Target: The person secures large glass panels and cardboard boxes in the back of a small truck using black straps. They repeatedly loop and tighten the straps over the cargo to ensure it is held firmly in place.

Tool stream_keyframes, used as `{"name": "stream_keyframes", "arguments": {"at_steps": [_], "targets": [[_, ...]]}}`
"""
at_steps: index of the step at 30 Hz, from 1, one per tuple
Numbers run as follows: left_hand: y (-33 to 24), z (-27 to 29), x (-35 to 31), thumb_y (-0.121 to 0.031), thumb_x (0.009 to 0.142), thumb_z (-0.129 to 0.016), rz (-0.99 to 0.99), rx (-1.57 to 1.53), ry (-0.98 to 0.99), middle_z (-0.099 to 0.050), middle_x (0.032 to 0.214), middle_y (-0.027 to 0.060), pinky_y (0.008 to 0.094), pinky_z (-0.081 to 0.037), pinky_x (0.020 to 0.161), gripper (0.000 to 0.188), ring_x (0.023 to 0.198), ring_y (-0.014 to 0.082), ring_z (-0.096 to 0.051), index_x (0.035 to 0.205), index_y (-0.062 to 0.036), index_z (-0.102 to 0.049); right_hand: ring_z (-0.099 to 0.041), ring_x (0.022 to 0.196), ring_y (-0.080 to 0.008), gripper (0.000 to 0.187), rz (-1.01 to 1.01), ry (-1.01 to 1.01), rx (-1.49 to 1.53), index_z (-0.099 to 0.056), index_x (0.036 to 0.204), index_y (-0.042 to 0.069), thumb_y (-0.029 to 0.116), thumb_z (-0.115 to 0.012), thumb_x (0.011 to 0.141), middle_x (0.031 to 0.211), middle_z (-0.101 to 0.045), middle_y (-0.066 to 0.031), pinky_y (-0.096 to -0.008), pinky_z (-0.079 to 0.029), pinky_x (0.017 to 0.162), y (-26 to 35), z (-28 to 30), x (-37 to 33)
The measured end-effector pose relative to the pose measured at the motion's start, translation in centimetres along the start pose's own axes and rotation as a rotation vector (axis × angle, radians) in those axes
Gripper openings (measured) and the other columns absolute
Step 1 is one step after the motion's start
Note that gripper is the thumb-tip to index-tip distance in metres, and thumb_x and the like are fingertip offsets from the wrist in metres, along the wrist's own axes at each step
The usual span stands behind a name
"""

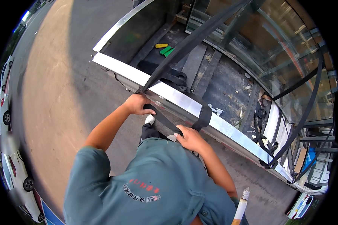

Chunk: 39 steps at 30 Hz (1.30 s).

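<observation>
A wide black strap (162,119) runs between my two hands, on the outer side of a truck bed's side wall (178,98). My left hand (138,104) is closed on it just below the wall's silver top edge, where another length of strap (193,37) rises toward the glass panes. Lower and to the right, my right hand (193,139) grips the strap near its other visible part. Beside that hand, a loop of strap (204,117) hangs over the top edge.
Framed glass panes (266,48) stand in the bed, with more straps across them. Yellow (161,45) and green (167,51) items and dark strips lie on its floor. A lit cigarette (241,208) juts up at lower right. White cars (17,165) are parked left.
</observation>
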<state>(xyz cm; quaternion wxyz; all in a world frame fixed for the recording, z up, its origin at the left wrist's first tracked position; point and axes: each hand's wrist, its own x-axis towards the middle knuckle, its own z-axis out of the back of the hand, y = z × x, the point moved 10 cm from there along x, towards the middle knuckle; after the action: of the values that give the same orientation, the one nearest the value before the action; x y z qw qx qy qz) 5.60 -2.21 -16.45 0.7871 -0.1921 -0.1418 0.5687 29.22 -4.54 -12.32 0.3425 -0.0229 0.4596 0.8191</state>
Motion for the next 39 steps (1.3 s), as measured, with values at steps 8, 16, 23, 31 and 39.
{"name": "stream_keyframes", "arguments": {"at_steps": [8, 16, 23, 31, 39], "targets": [[-11.5, -3.7, -0.9, -0.048, 0.085, -0.081, -0.187, -0.477, -0.07, -0.059, 0.069, 0.0185, 0.0472, -0.048, 0.074, 0.055, 0.075, 0.0423, -0.058, 0.07, -0.0007, -0.058, -0.05, 0.053, -0.0147, 0.034, -0.178, -0.06, 0.052, -0.071, 0.09, 0.0, 0.032, -0.081, 0.09, 0.059, -0.056, -0.0118, -0.0367, -0.04, 0.052, 0.5, 7.5, -8.6], [-19.2, 10.4, -3.8, -0.034, 0.084, -0.085, -0.394, -0.324, -0.346, -0.07, 0.103, 0.0081, 0.0409, -0.051, 0.087, 0.04, 0.096, 0.0299, -0.066, 0.107, -0.0051, -0.068, -0.053, 0.049, -0.0224, 0.029, 0.163, -0.494, -0.15, -0.066, 0.07, 0.003, 0.017, -0.091, 0.071, 0.054, -0.056, -0.0073, -0.0333, -0.039, 0.051, 8.3, 21.2, -20.1], [-12.1, 23.7, 0.7, -0.014, 0.093, -0.074, -0.207, -0.335, -1.063, -0.07, 0.117, 0.0148, 0.0374, -0.052, 0.093, 0.027, 0.107, 0.0283, -0.068, 0.117, -0.0017, -0.068, -0.049, 0.059, -0.0091, 0.018, 0.079, -1.052, -0.371, -0.069, 0.09, -0.002, 0.013, -0.079, 0.092, 0.064, -0.06, -0.0045, -0.0279, -0.039, 0.055, 5.3, 31.8, -16.3], [-8.7, 11.3, 14.0, -0.041, 0.11, -0.043, 0.38, -1.719, 0.494, -0.073, 0.112, 0.0186, 0.0425, -0.052, 0.108, 0.058, 0.103, 0.0305, -0.073, 0.148, 0.0027, -0.047, -0.07, 0.083, -0.0436, 0.03, -0.027, -1.225, -0.246, -0.075, 0.097, 0.008, 0.038, -0.071, 0.095, 0.082, -0.072, -0.0204, -0.0484, -0.052, 0.071, 3.1, 36.9, 5.8], [-3.3, 15.5, 11.9, -0.037, 0.112, -0.048, 0.527, -1.355, -0.247, -0.057, 0.067, 0.002, 0.0317, -0.052, 0.065, 0.037, 0.057, 0.0143, -0.056, 0.089, -0.0095, -0.056, -0.065, 0.097, -0.0444, 0.016, 0.145, -1.169, -0.138, -0.072, 0.103, 0.006, 0.015, -0.066, 0.091, 0.098, -0.07, -0.0191, -0.0509, -0.053, 0.084, 7.3, 33.2, 16.1]]}}
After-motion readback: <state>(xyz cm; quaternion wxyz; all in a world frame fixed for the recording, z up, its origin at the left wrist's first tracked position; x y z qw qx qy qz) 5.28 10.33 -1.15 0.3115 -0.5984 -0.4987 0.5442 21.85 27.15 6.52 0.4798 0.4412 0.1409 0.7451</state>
